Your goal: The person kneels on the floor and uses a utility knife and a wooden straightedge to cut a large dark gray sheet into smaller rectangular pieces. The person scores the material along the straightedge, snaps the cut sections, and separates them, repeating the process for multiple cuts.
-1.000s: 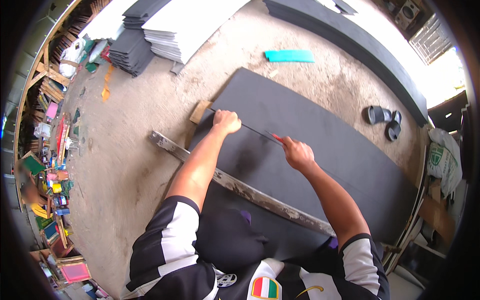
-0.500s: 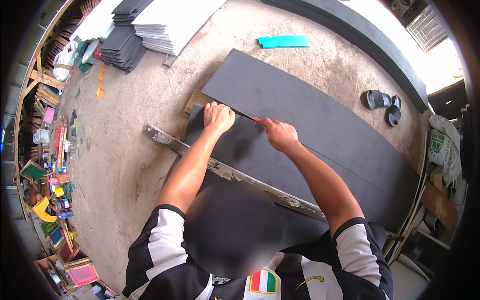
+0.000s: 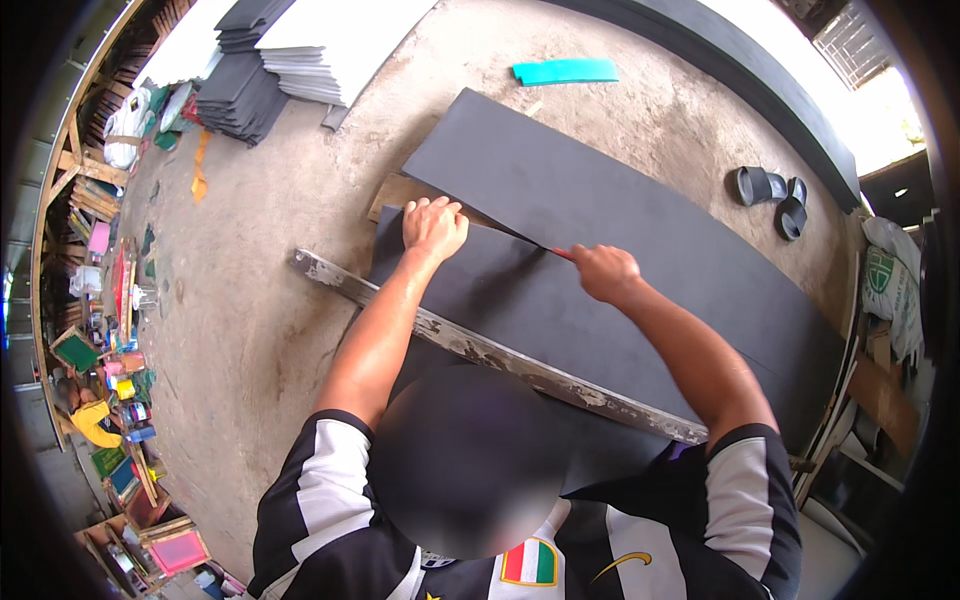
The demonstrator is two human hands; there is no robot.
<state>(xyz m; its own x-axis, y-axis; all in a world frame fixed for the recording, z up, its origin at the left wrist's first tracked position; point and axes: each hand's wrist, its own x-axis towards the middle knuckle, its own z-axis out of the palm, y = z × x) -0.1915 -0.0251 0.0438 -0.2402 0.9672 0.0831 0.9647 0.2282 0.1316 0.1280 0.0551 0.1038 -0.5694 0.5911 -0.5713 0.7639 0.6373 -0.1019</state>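
A thick dark grey foam-like sheet lies in front of me, with a long cut parting it from the strip on its far side. The gap is widest at the left and narrows to the right. My left hand is closed over the near piece's edge, at the left end of the cut. My right hand grips a red-handled knife, whose tip meets the point where the gap closes. Most of the handle is hidden in my fingers. A worn, paint-flecked wooden bar lies across the near piece.
A board shows under the sheet's left end. Stacked grey and white sheets stand at far left, a turquoise strip and black sandals lie beyond. Crowded shelves and a person in yellow are at left, a sack at right.
My right hand and the knife have moved right and slightly nearer along the cut. The gap behind them is longer and wider. My left hand stays at nearly the same spot.
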